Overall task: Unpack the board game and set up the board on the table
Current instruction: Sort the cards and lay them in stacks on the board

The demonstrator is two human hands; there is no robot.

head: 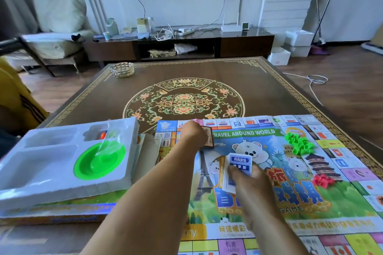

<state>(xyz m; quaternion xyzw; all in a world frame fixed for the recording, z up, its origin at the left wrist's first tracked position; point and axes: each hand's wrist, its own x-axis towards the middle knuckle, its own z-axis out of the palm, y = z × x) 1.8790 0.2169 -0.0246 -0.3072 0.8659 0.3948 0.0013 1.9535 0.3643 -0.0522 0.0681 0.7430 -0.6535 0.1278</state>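
Left hand [193, 133] sets brown card deck [209, 137] on board [269, 172] at 11 o'clock | right hand [246, 180] grips blue deck [240, 163], centre | risk: loose stack fans, scatters green houses [298, 143]

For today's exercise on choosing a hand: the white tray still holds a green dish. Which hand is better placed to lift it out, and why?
Probably the left hand. It is nearer the white tray and the green dish, and holds only a small dark card. The right hand grips a card stack, farther away.
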